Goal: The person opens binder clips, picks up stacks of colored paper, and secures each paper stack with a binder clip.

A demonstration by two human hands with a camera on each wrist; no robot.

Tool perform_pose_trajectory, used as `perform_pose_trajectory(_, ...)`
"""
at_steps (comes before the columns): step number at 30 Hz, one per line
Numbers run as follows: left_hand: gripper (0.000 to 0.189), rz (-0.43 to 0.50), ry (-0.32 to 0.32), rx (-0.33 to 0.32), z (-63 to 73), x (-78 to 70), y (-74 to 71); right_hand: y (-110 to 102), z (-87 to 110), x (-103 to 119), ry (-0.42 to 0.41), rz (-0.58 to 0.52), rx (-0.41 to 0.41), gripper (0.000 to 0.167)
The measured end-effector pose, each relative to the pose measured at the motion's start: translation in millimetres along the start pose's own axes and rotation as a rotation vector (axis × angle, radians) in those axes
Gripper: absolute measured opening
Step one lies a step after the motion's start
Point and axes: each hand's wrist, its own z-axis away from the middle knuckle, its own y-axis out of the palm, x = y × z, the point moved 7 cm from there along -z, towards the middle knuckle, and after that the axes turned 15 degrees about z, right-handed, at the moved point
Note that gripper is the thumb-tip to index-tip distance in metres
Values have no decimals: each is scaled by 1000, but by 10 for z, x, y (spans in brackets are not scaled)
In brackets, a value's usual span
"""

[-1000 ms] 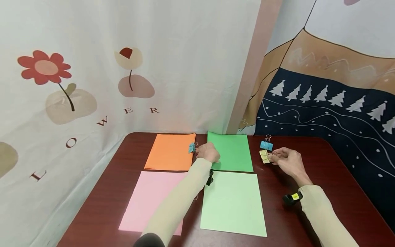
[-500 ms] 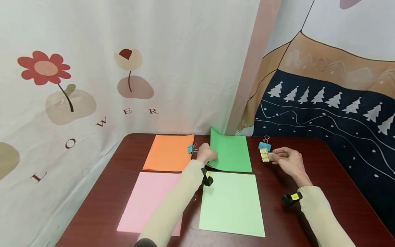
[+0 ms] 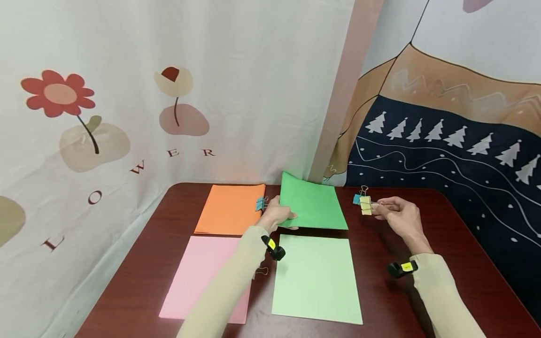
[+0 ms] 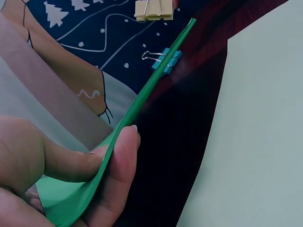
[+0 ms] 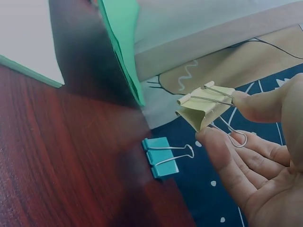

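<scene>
My left hand (image 3: pixel 275 215) pinches the left edge of a green paper stack (image 3: pixel 314 202), thumb on top and fingers underneath. In the left wrist view the green sheets (image 4: pixel 142 97) are bent and lifted off the table. My right hand (image 3: pixel 401 218) holds a yellow binder clip (image 3: pixel 365 205) by its wire handles, to the right of the green paper. Seen from the right wrist, the thumb and fingers squeeze those handles and the clip's mouth (image 5: pixel 191 117) is spread. A blue binder clip (image 5: pixel 162 158) lies on the table just beyond the yellow one.
Orange paper (image 3: pixel 230 209) with a blue binder clip (image 3: pixel 260 203) on its right edge lies at the back left. Pink paper (image 3: pixel 203 272) is in front of it, with wire handles (image 3: pixel 263 271) showing at its right side. Pale green paper (image 3: pixel 317 279) lies front right on the brown table (image 3: pixel 448 225).
My left hand has taken hold of the green paper and raised its left and front edges. My right hand has shifted slightly right with the yellow binder clip.
</scene>
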Motion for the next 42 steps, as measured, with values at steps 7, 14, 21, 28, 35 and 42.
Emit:
perform_pose_trajectory(7, 96, 20, 61, -9, 76, -31, -92, -3, -4, -7, 47, -49, -8, 54)
perform_pose_trajectory(14, 94, -125, 173, -39, 187, -72, -194, 35, -5, 63, 59, -134, -4, 51)
perform_pose_trajectory(21, 68, -192, 296, -26, 332, -75, -243, 114, 14, 155, 24, -345, 40, 46)
perform_pose_trajectory(28, 93, -198, 345, -39, 446, -37, -286, 190, 49, 171, 35, -388, 62, 46)
perform_pose_trajectory(35, 96, -173, 393, -36, 515, -9, -324, 296, 66, 182, 51, -446, 88, 44)
perform_pose_trajectory(42, 91, -166, 458, -16, 558, 19, -331, 359, 77, 225, 36, -505, 108, 49)
